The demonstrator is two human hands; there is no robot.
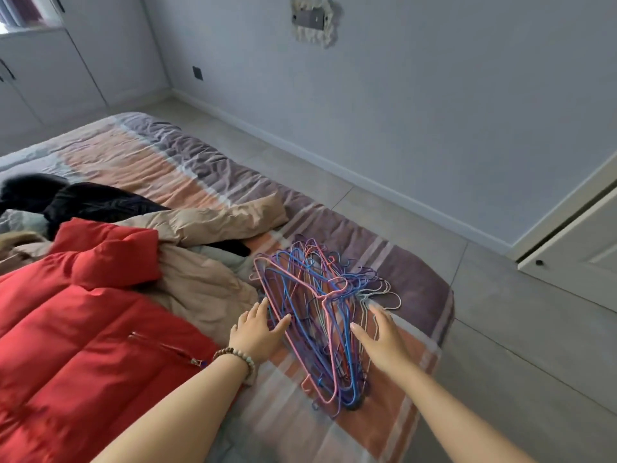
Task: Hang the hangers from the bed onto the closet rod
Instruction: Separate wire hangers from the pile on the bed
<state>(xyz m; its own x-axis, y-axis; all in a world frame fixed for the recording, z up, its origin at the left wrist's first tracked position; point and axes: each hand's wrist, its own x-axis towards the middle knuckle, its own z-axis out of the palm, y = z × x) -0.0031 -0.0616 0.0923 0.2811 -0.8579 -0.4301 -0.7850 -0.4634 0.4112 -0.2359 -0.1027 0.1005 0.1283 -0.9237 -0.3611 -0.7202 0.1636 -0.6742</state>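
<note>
A tangled pile of thin wire hangers (314,295), pink, blue, purple and pale green, lies on the striped bedspread (187,168) near the bed's right edge. My left hand (257,332), with a bead bracelet at the wrist, rests with straight fingers on the pile's left side. My right hand (384,342) lies with fingers spread on the pile's right side, over the pale hangers. Neither hand grips a hanger. The closet rod is not in view.
A red puffer jacket (76,325), a beige coat (207,275) and black clothes (83,202) cover the bed's left part. Grey tiled floor (500,329) runs along the bed's right. A white closet door (574,235) stands at the right edge. White cabinets line the far left wall.
</note>
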